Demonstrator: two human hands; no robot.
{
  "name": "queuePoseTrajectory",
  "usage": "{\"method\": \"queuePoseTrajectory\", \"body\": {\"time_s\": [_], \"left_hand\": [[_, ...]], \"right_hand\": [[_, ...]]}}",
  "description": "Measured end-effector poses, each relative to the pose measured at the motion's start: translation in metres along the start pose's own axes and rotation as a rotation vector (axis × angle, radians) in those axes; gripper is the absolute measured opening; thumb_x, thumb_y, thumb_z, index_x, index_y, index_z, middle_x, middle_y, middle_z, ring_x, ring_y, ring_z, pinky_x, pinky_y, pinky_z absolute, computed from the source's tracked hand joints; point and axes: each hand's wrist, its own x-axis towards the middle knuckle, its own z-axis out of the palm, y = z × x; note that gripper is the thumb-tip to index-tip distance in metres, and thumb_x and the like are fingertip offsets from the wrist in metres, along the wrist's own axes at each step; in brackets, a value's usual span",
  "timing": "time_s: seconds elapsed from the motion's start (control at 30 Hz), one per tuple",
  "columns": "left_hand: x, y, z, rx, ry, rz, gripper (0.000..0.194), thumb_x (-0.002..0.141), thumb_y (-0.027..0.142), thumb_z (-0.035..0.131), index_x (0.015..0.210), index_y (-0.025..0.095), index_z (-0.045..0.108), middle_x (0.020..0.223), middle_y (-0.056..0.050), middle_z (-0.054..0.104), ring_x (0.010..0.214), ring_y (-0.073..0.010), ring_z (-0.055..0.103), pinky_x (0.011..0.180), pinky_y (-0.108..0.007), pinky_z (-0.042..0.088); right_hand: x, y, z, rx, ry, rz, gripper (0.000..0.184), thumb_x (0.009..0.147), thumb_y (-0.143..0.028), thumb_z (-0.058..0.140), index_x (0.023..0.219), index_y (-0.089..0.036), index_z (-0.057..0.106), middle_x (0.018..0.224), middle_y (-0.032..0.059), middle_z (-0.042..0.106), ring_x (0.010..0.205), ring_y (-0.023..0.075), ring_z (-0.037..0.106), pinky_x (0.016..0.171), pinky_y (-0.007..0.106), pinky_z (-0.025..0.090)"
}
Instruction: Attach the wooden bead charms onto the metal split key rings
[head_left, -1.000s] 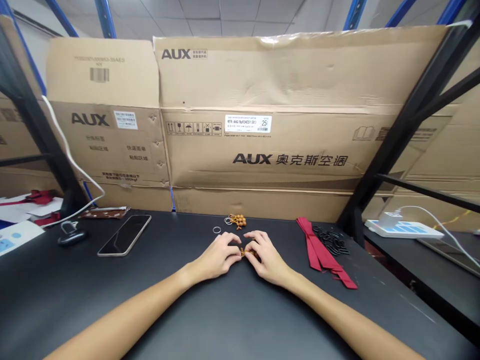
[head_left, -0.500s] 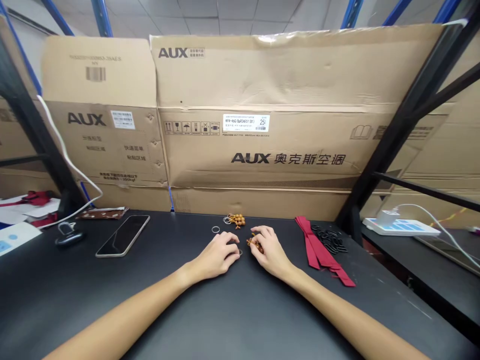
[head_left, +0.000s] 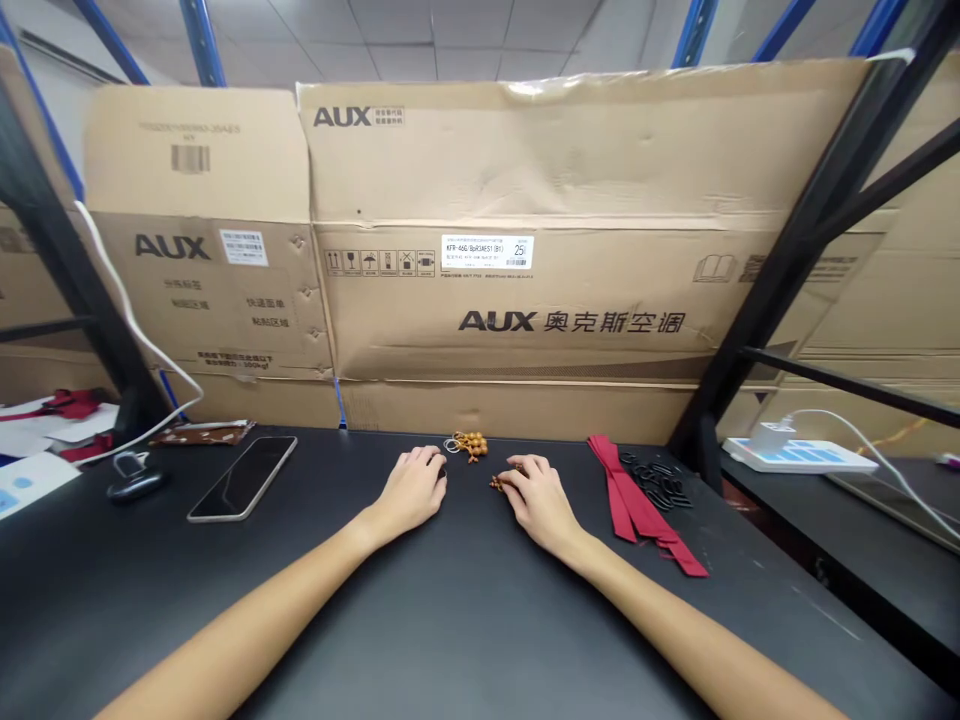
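Your right hand [head_left: 543, 500] is closing its thumb and fingers lightly on a brown beaded charm [head_left: 496, 484], which is sitting low over the desk [head_left: 420, 620], a little right of the middle. You are probably using that fingertip grip because the beads are small and a whole palm would be smothering them. Your left hand [head_left: 411, 490] is resting well apart from it, palm down with fingers curling; whether anything is lying beneath them, you are not showing, so I cannot tell if it is gripping.

Straight ahead, just beyond both hands, a golden bead cluster [head_left: 472, 443] is lying near the cardboard [head_left: 510, 400], seemingly parked there to be leaving the space between your wrists free. Red ribbon strips [head_left: 637, 510] and black pieces [head_left: 660, 483] are lying to the right, apparently grouped by kind, while the phone [head_left: 244, 480] is lying off to the left.

As for direction, the charm's visible beads are poking out leftward past your thumb, but your fingers are hiding the rest, so its long axis is staying unclear. The cluster is lying mostly crosswise, its metal ring [head_left: 451, 446] pointing left and a short beaded tail pointing toward you.
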Motion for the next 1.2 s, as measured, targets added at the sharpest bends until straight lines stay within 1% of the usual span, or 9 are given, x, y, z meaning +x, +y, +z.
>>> {"method": "queuePoseTrajectory", "body": {"time_s": [0.1, 0.17, 0.27, 0.37, 0.53, 0.7, 0.8, 0.97, 1.2], "left_hand": [[0.008, -0.002, 0.005, 0.028, -0.039, 0.061, 0.035, 0.090, 0.023, 0.046, 0.123, 0.015, 0.052, 0.131, -0.014, 0.053, 0.119, -0.0272, 0.048, 0.099, -0.044, 0.036], [0.014, -0.001, 0.007, 0.039, -0.071, 0.079, 0.037, 0.091, 0.026, 0.046, 0.127, 0.015, 0.049, 0.134, -0.014, 0.052, 0.123, -0.0273, 0.047, 0.102, -0.044, 0.032], [0.021, 0.001, 0.008, 0.028, -0.117, 0.104, 0.034, 0.093, 0.027, 0.044, 0.124, 0.015, 0.051, 0.130, -0.014, 0.056, 0.122, -0.0263, 0.049, 0.102, -0.043, 0.033], [0.022, 0.006, 0.004, 0.020, -0.110, 0.167, 0.027, 0.094, 0.025, 0.043, 0.116, 0.014, 0.056, 0.118, -0.013, 0.062, 0.116, -0.0254, 0.054, 0.098, -0.041, 0.036], [0.005, 0.024, -0.007, 0.012, -0.098, 0.277, 0.021, 0.093, 0.024, 0.047, 0.109, 0.015, 0.057, 0.107, -0.013, 0.065, 0.102, -0.0262, 0.060, 0.091, -0.041, 0.043], [-0.020, 0.042, -0.023, -0.170, -0.132, 0.357, 0.022, 0.094, 0.023, 0.046, 0.114, 0.018, 0.054, 0.110, -0.010, 0.063, 0.103, -0.0234, 0.060, 0.092, -0.036, 0.046], [-0.026, 0.044, -0.029, -0.268, -0.169, 0.340, 0.024, 0.094, 0.022, 0.047, 0.117, 0.019, 0.054, 0.113, -0.009, 0.062, 0.104, -0.0218, 0.060, 0.092, -0.035, 0.048], [-0.025, 0.042, -0.028, -0.434, -0.155, 0.286, 0.022, 0.093, 0.019, 0.048, 0.113, 0.021, 0.057, 0.110, -0.006, 0.064, 0.100, -0.0188, 0.062, 0.090, -0.031, 0.048], [-0.027, 0.041, -0.024, -0.523, -0.158, 0.244, 0.022, 0.094, 0.018, 0.046, 0.111, 0.021, 0.059, 0.103, -0.004, 0.067, 0.093, -0.0161, 0.063, 0.086, -0.028, 0.049]], "right_hand": [[0.000, -0.001, 0.000, 0.013, 0.009, -0.001, 0.021, 0.092, -0.021, 0.047, 0.094, -0.022, 0.068, 0.112, 0.0120, 0.059, 0.106, 0.0292, 0.047, 0.082, 0.045, 0.045], [0.000, -0.001, -0.001, 0.014, 0.010, 0.002, 0.021, 0.092, -0.022, 0.047, 0.094, -0.021, 0.068, 0.111, 0.0122, 0.059, 0.106, 0.0292, 0.048, 0.081, 0.045, 0.045], [0.000, -0.002, -0.002, 0.005, -0.004, 0.009, 0.020, 0.091, -0.023, 0.048, 0.093, -0.021, 0.068, 0.111, 0.0120, 0.059, 0.106, 0.0293, 0.048, 0.081, 0.044, 0.046], [0.000, -0.003, -0.003, 0.001, -0.020, 0.020, 0.017, 0.090, -0.022, 0.050, 0.093, -0.021, 0.067, 0.113, 0.0120, 0.058, 0.108, 0.0293, 0.048, 0.083, 0.044, 0.045], [0.000, -0.007, -0.006, 0.024, 0.007, -0.005, 0.017, 0.088, -0.022, 0.053, 0.099, -0.020, 0.065, 0.116, 0.0126, 0.056, 0.111, 0.0298, 0.046, 0.086, 0.046, 0.045], [-0.002, -0.014, -0.012, 0.072, -0.041, -0.132, 0.034, 0.084, -0.022, 0.055, 0.117, -0.026, 0.061, 0.129, 0.0114, 0.051, 0.121, 0.0320, 0.038, 0.096, 0.052, 0.040], [-0.004, -0.015, -0.013, 0.081, -0.085, -0.179, 0.033, 0.084, -0.020, 0.054, 0.115, -0.027, 0.063, 0.133, 0.0104, 0.047, 0.123, 0.0324, 0.036, 0.098, 0.054, 0.039], [-0.004, -0.014, -0.013, 0.107, -0.098, -0.205, 0.023, 0.084, -0.020, 0.056, 0.104, -0.025, 0.066, 0.133, 0.0104, 0.047, 0.124, 0.0308, 0.035, 0.099, 0.053, 0.039], [-0.003, -0.016, -0.013, 0.157, -0.131, -0.200, 0.010, 0.087, -0.021, 0.054, 0.086, -0.023, 0.064, 0.131, 0.0090, 0.049, 0.123, 0.0288, 0.037, 0.099, 0.052, 0.039]]}}
